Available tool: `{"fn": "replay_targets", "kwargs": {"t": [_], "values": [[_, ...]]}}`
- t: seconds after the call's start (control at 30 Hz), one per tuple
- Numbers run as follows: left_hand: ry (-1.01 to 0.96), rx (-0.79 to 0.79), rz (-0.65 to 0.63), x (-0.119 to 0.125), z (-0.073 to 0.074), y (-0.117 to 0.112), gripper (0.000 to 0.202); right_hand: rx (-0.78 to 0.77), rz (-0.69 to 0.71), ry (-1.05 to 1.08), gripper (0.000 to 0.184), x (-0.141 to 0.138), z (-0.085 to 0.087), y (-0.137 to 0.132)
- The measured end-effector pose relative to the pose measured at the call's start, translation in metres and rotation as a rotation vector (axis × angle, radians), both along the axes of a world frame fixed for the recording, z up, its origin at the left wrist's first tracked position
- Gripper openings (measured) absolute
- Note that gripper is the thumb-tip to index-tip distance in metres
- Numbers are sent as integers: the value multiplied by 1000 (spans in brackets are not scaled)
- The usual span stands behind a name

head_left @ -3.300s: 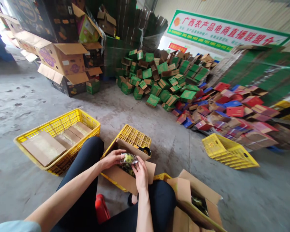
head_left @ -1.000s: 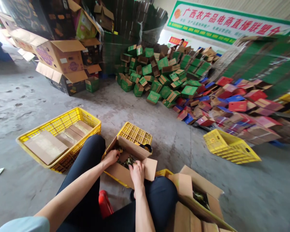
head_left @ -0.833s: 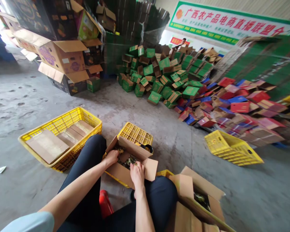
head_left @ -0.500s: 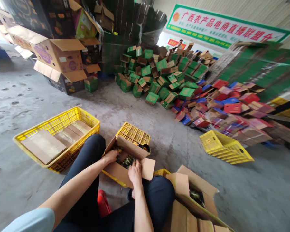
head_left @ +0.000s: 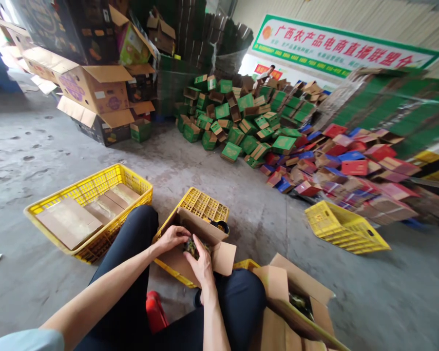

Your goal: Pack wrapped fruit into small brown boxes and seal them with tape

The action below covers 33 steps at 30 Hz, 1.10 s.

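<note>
I sit with a small open cardboard box [head_left: 221,256] resting on a yellow crate [head_left: 204,205] between my knees. My left hand [head_left: 171,238] and my right hand [head_left: 200,263] are both closed around a dark green wrapped item [head_left: 192,246] held just above the box opening. Inside the box more dark contents are hidden by my hands. A black ring-shaped object [head_left: 219,226] lies on the crate behind the box flap.
A yellow crate [head_left: 91,187] with flat cardboard pieces sits at my left. An open brown carton [head_left: 295,292] with dark items stands at my right knee. A tilted yellow crate [head_left: 345,229] lies further right. Piles of green, red and blue boxes [head_left: 277,131] fill the back.
Both hands have risen out of the box and now hold the green wrapped item between them; a second ago they were pressed down inside the box.
</note>
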<state>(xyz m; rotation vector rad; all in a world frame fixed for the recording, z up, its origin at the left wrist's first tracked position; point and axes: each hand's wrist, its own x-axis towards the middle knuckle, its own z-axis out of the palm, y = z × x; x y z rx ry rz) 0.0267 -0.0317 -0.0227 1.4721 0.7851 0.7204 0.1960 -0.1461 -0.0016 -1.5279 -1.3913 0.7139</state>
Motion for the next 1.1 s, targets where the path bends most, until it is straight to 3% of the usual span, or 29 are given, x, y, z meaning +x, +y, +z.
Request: {"fn": "replay_targets", "kwargs": {"t": [0.07, 0.13, 0.23, 0.3, 0.43, 0.5, 0.7, 0.9, 1.0, 1.1], "values": [[-126, -82, 17, 1, 4, -3, 45, -10, -6, 48, 55, -2, 6, 1], [-184, -156, 76, 1, 8, -3, 62, -28, -111, 108, 48, 0, 9, 1], [-152, -178, 151, 0, 15, -1, 74, -102, -251, 316, 49, 7, 12, 0], [-195, -204, 108, 0, 20, -1, 76, -147, -278, 502, 52, 9, 14, -2], [-315, -334, -52, 3, 22, -6, 65, -189, -271, 716, 55, 4, 17, -4], [-300, -350, -13, 4, 19, -8, 55, -199, -265, 717, 52, 2, 18, -4], [-287, -369, 78, 4, 17, -5, 55, -179, -278, 612, 48, 10, 17, 0], [-247, -283, 140, 4, 23, -6, 57, -132, -408, 799, 39, 13, 19, 3], [-238, -225, 211, 6, 26, -7, 56, -125, -408, 869, 35, 12, 21, 6], [-268, -257, 197, 7, 29, -9, 55, -127, -383, 907, 33, 12, 23, 7]]}}
